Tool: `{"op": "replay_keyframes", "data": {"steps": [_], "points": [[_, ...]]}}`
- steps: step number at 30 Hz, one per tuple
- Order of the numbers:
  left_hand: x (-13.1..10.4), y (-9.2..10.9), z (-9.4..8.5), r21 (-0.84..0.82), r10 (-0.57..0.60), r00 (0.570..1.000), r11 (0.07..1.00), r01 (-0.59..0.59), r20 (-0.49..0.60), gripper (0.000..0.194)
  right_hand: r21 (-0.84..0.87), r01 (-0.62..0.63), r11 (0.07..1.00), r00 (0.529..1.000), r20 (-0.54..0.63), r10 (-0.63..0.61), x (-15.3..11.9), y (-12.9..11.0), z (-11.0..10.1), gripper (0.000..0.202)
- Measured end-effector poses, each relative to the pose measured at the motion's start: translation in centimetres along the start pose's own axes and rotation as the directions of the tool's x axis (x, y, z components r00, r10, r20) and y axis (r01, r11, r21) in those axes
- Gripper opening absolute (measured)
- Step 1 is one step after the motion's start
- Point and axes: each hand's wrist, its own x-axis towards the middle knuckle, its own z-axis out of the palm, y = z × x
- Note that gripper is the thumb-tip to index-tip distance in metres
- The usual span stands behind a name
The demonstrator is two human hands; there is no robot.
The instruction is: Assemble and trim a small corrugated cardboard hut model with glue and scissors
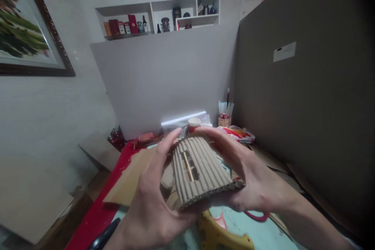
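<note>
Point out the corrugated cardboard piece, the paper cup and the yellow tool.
corrugated cardboard piece (202, 172): head view, on its ribbed top face.
paper cup (194, 123): head view, on its rim and upper wall.
yellow tool (218, 236): head view, on its yellow body below the cardboard.

Underside of the curved brown corrugated cardboard piece (202, 172) hidden, and the left hand (152, 199) and right hand (252, 183) cover its side edges. Yellow plastic tool (216, 236) mostly hidden under the hands, cut off at bottom edge. Black handle (104, 236) cut off too. Framed landscape painting (26, 27) cropped left. Small dark objects on the white wall shelf (158, 19) too small to identify. Desk (263, 234) largely covered.
</note>
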Motion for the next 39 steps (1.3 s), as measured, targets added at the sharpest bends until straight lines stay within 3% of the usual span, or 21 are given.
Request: {"op": "replay_keyframes", "data": {"steps": [5,9,13,21,26,29,31,34,39], "points": [[0.1,-0.5,0.0,-0.052,-0.003,1.0,0.999,0.004,0.021,0.106,-0.061,0.016,0.998,1.0,0.02,-0.015,0.0,-0.2,-0.2,0.096],[0.3,-1.1,-0.4,-0.073,-0.118,0.987,0.989,0.126,0.107,0.122,-0.204,0.088,0.975,0.996,0.031,-0.083,-0.1,-0.8,-0.7,0.088],[0.2,-1.4,-0.8,-0.097,-0.127,0.99,0.986,0.132,0.055,0.112,-0.388,0.1,0.916,0.994,0.077,-0.076,-0.4,-1.0,-1.1,0.087],[0.3,-1.8,-1.0,0.001,-0.105,0.99,0.994,0.105,0.098,0.114,-0.409,0.086,0.908,0.992,0.119,-0.041,-0.3,-0.9,-1.1,0.084],[0.6,-1.6,-0.5,-0.215,-0.116,0.993,0.97,0.113,0.001,0.095,-0.304,0.098,0.948,0.995,0.01,-0.099,-0.4,-1.2,-0.4,0.093],[1.0,-1.6,-0.4,-0.371,-0.13,0.989,0.924,0.093,-0.075,0.085,-0.255,0.023,0.967,0.998,-0.057,-0.039,-0.3,-1.4,0.0,0.102],[1.2,-1.8,-0.4,-0.423,-0.152,0.983,0.901,0.097,-0.099,0.09,-0.276,-0.018,0.961,0.998,-0.067,0.0,-0.3,-1.6,0.2,0.105],[1.4,-2.3,-0.6,-0.473,-0.195,0.98,0.867,0.153,-0.041,0.095,-0.313,-0.018,0.95,0.997,-0.072,-0.005,-0.3,-1.7,0.4,0.105],[1.3,-2.3,-0.6,-0.481,-0.102,0.994,0.871,0.102,0.027,0.113,-0.422,0.04,0.906,0.998,-0.026,-0.056,-0.4,-1.8,0.7,0.108]]}}
